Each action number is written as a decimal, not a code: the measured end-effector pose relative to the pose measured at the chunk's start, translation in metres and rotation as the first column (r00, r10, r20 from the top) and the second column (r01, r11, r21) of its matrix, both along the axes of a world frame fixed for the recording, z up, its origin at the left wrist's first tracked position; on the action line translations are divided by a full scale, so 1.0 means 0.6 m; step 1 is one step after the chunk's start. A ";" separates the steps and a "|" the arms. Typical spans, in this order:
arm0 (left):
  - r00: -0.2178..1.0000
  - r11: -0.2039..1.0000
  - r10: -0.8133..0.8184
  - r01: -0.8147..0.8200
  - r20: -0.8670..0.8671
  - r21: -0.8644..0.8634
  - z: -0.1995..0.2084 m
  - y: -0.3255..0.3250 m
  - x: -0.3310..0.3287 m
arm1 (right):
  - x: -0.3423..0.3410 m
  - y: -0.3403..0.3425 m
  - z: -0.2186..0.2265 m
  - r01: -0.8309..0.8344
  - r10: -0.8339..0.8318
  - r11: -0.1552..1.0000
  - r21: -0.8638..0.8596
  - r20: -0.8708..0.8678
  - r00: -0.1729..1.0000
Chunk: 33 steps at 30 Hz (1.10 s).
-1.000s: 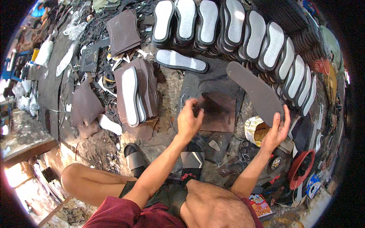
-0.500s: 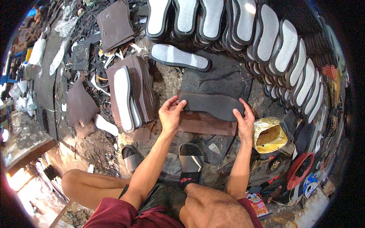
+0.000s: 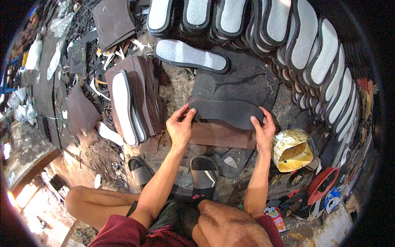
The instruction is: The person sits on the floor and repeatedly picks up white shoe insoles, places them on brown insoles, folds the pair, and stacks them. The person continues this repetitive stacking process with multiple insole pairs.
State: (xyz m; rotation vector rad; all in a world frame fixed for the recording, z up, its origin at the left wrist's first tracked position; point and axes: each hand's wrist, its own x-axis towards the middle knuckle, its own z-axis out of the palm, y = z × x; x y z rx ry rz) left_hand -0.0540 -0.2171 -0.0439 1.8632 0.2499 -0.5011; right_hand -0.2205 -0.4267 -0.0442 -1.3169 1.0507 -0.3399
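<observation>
A dark grey shoe sole stretches between my two hands, over a brown rectangular sheet. With thumb and fingers, my left hand pinches its left end. My right hand grips the right end the same way, thumb on top. Under the brown sheet lies a black mat. Just beyond the held sole rests a single sole with a pale grey top and a dark rim. To the left, white-topped soles lie on a stack of brown sheets.
Rows of stacked pale-topped soles curve along the far and right side. A yellow-lined can stands right of my right hand, with a red ring-shaped thing nearer me. Dark scraps and brown sheets cover the far left.
The view has shifted slightly. Both hands keep hold of the dark sole at its ends, and it stays over the brown sheet.
</observation>
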 end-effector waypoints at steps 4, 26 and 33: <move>0.999 1.000 -0.008 0.008 -0.032 0.003 -0.004 0.002 0.006 | 0.001 0.000 0.000 -0.014 0.013 1.000 -0.024 -0.029 1.000; 0.957 0.930 -0.258 0.209 0.132 0.303 0.010 -0.002 0.019 | -0.028 0.026 -0.010 0.257 -0.296 0.952 -0.168 -0.274 0.915; 0.134 0.305 -0.947 0.660 0.292 0.686 0.051 -0.087 0.040 | 0.041 0.031 0.063 -0.249 -0.335 0.652 -0.716 -0.567 0.753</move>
